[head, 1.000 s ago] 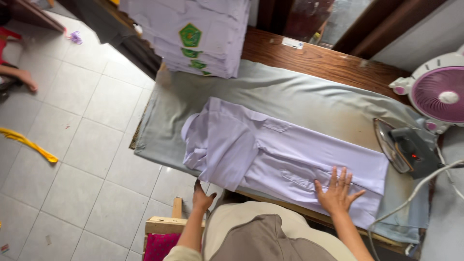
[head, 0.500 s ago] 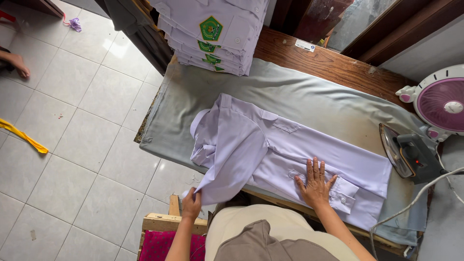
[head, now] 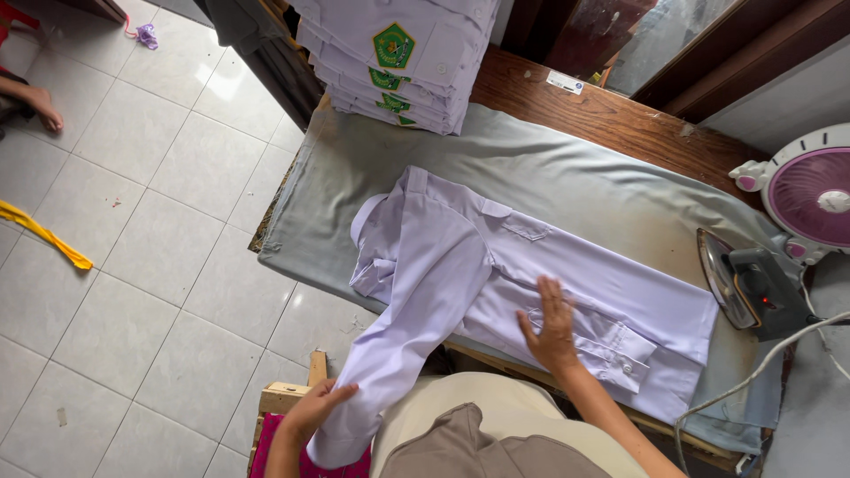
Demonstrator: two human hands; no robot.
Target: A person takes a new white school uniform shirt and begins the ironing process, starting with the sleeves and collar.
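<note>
At six o'clock, nearest to the camera, the left hand point(head: 314, 409) has its grip pinching the sleeve point(head: 390, 363), which hangs over the tabletop edge. A little farther, the right hand point(head: 551, 326) lies flat with the grip spread, pressing on the shirt point(head: 496, 274). The shirt lies across the grey cloth point(head: 567, 177) in the middle. At three o'clock rests the iron point(head: 748, 288), beside a fan point(head: 810, 190). At twelve o'clock stands a pile of folded shirts point(head: 398, 53).

The person wore a cream top and brown cloth below it. Both arms were bare, with no sleeves, rings or watch showing on the hands.
</note>
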